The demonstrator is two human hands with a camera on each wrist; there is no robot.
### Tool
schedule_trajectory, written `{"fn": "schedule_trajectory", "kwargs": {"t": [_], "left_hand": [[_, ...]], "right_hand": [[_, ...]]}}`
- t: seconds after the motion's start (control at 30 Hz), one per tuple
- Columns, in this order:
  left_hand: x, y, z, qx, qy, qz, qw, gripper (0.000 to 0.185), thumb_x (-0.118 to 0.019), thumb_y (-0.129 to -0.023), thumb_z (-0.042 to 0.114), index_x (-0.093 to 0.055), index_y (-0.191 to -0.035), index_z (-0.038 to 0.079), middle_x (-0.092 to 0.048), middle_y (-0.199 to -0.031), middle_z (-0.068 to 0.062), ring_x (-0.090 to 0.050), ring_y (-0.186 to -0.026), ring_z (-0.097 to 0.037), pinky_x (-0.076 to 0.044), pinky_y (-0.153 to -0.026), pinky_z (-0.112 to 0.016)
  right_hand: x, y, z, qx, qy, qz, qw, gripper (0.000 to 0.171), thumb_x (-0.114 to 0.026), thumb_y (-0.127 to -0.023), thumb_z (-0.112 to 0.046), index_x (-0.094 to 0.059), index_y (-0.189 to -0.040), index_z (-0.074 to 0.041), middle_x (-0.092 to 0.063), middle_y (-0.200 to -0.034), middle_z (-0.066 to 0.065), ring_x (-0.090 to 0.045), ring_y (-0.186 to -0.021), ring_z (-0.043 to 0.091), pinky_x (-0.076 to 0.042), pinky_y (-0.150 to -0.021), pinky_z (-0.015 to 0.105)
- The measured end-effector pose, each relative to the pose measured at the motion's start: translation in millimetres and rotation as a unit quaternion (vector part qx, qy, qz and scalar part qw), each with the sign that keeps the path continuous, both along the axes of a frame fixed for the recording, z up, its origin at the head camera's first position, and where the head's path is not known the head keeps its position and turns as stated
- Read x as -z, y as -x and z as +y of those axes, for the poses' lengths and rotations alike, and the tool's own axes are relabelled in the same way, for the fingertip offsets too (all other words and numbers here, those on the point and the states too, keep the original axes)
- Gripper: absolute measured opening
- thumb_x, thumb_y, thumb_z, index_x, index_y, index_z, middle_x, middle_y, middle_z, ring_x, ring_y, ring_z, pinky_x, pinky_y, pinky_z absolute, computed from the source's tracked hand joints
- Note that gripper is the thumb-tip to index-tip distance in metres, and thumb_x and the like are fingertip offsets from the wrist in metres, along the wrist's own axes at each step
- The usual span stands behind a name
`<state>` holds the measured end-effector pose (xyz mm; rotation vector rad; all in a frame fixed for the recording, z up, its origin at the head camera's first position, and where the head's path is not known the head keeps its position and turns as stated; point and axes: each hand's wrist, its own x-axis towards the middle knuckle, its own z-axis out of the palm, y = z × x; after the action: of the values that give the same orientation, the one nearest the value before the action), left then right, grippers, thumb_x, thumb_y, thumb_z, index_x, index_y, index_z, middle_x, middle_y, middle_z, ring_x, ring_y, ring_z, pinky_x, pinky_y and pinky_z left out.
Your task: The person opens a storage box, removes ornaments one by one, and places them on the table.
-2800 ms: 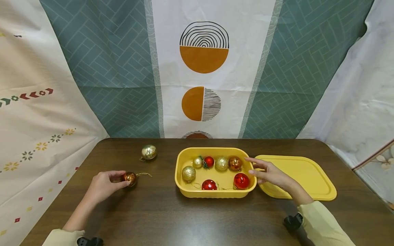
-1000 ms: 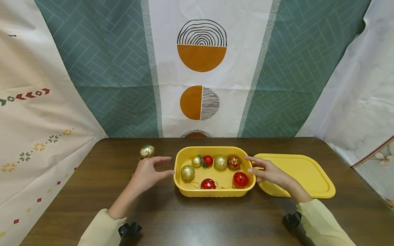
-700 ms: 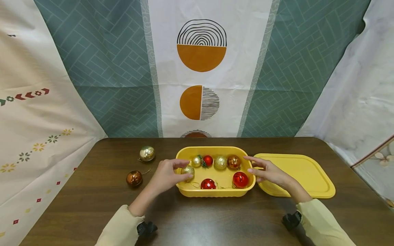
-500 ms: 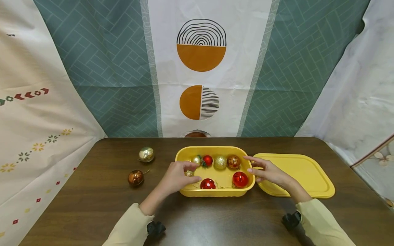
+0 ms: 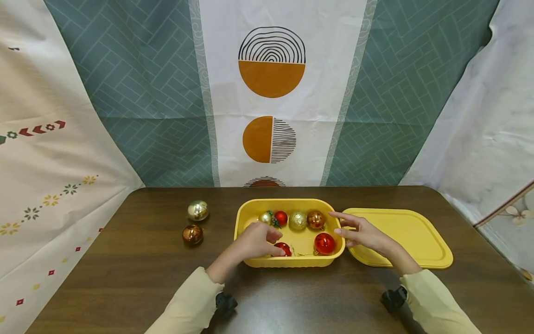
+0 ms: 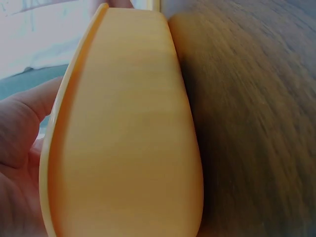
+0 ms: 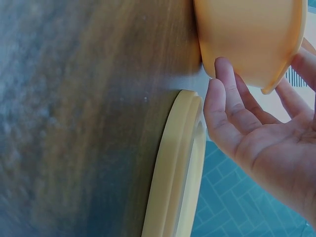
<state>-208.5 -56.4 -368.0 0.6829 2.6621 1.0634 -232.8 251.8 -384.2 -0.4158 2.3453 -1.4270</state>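
Note:
Inside the yellow plastic box point(image 5: 288, 262), my left hand point(image 5: 255, 241) reaches over the front left, thumb overlapping a red dotted Christmas bauble point(image 5: 285, 249) and fingers curved with a gap to the thumb. In the left wrist view the box wall point(image 6: 123, 123) hides its fingertips. My right hand point(image 5: 367, 235) lies at the box's right end, index and thumb over the rim, the other fingers point(image 7: 232, 98) loosely bent by the outer wall. A shiny red bauble point(image 5: 324, 243), a copper bauble point(image 5: 315, 219) and a gold glitter bauble point(image 5: 297, 220) also lie inside.
At the back of the box sit a small pearly bauble point(image 5: 265, 218) and a small red bauble point(image 5: 281, 218) with green trim. On the table's left lie a pale gold bauble point(image 5: 198, 210) and a copper bauble point(image 5: 193, 234). The yellow lid point(image 5: 400, 236) rests at right.
My left hand has let go of the copper bauble and moved right into the box, covering the left glitter bauble. The released bauble has rolled right. The right hand stays put.

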Motion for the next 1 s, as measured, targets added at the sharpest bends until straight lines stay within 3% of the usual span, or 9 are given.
{"fn": "schedule_trajectory", "kwargs": {"t": [0.4,0.8,1.0], "left_hand": [[1.6,3.2,5.5,0.008,0.062,0.022,0.9978,0.033,-0.079,-0.068,0.021,-0.071,-0.096,0.005,-0.07,-0.087,-0.003,-0.063,-0.082,-0.013,-0.044,-0.072,-0.022],[3.1,3.7,6.8,0.013,0.065,0.027,0.9974,0.029,-0.079,-0.068,0.021,-0.072,-0.092,0.005,-0.07,-0.083,-0.001,-0.063,-0.078,-0.011,-0.044,-0.071,-0.023],[4.4,3.1,5.5,0.007,0.045,0.023,0.9987,0.033,-0.08,-0.068,0.022,-0.071,-0.094,0.003,-0.07,-0.084,-0.003,-0.064,-0.077,-0.012,-0.046,-0.072,-0.023]], "right_hand": [[0.5,0.5,0.3,0.001,0.0,-0.001,1.0,0.061,-0.059,-0.088,-0.026,-0.034,-0.14,-0.008,-0.038,-0.131,0.028,-0.048,-0.097,0.028,-0.053,-0.068,0.035],[-0.5,-0.3,0.3,0.001,0.0,-0.002,1.0,0.061,-0.059,-0.088,-0.026,-0.034,-0.14,-0.008,-0.037,-0.132,0.028,-0.048,-0.102,0.03,-0.053,-0.071,0.039],[-0.4,-0.4,0.3,0.001,0.0,-0.004,1.0,0.061,-0.059,-0.088,-0.026,-0.034,-0.14,-0.008,-0.037,-0.132,0.028,-0.047,-0.101,0.029,-0.053,-0.07,0.038]]}}
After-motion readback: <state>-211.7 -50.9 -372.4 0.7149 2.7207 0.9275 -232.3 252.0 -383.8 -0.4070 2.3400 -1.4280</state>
